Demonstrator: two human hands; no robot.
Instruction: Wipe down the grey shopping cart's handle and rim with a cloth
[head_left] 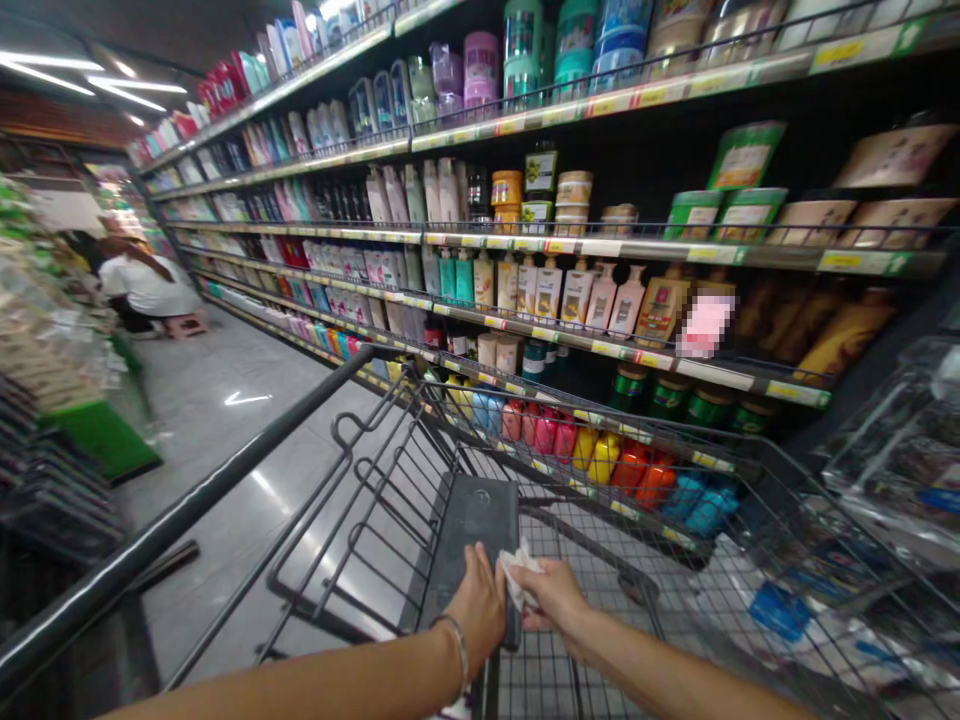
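Observation:
A black wire shopping cart (360, 500) stands in front of me, with a dark grey plastic panel (474, 510) across its seat part. My left hand (478, 598), a bracelet on its wrist, lies on the lower part of this panel near its right edge, fingers stretched out. Just right of it, my right hand (556, 600) is closed on a crumpled white tissue (519, 572). The tissue is at the panel's right edge, close to my left fingertips. Part of the tissue is hidden by my right fingers.
Store shelves (525, 240) with bottles and jars run along the right. The cart's black handle (225, 480) crosses the left side. Grey floor tiles (217, 400) lead down the aisle to a crouching person (146, 280). Clear-wrapped packages (907, 460) are at the right edge.

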